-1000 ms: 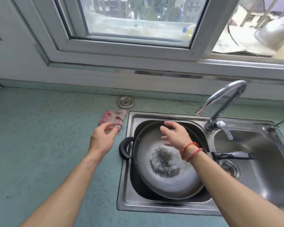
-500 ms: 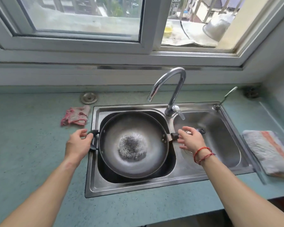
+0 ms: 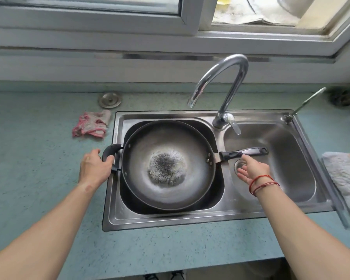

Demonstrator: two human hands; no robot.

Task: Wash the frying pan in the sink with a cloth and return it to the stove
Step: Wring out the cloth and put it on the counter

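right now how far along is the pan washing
Done: the pan sits in the left basin of the sink. In hand: left hand grips its loop handle; right hand, open, reaches under the long handle. Left: burnt residue in the middle, cloth untouched on the counter, faucet dry.

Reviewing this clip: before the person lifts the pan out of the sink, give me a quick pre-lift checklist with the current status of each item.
1. Left hand closed on the loop handle: ok.
2. Right hand gripping the long handle: not ok, palm open below it.
3. Frying pan clean: not ok, dark residue at its centre.
4. Tap off: ok, no water visible.
5. Pink cloth in hand: not ok, lying on the counter.
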